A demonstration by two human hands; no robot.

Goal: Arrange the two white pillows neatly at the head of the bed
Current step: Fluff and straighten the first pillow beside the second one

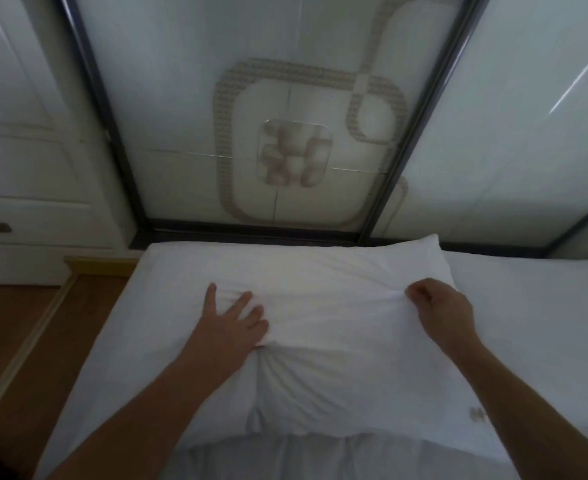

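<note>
A white pillow lies across the head of the bed, against the dark rail of the wall panel. Just nearer me is a second white bulge of pillow, creased at its left end; where one ends and the other begins is hard to tell. My left hand rests on the pillow's left part with fingers spread, the thumb tucked into bunched fabric at the edge. My right hand is closed, pinching the pillow fabric near its right edge.
Behind the bed stands a frosted glass panel with a beige pattern and dark frames. A white cabinet with a drawer stands at the left. Wooden floor runs along the bed's left side. A rumpled cover lies nearest me.
</note>
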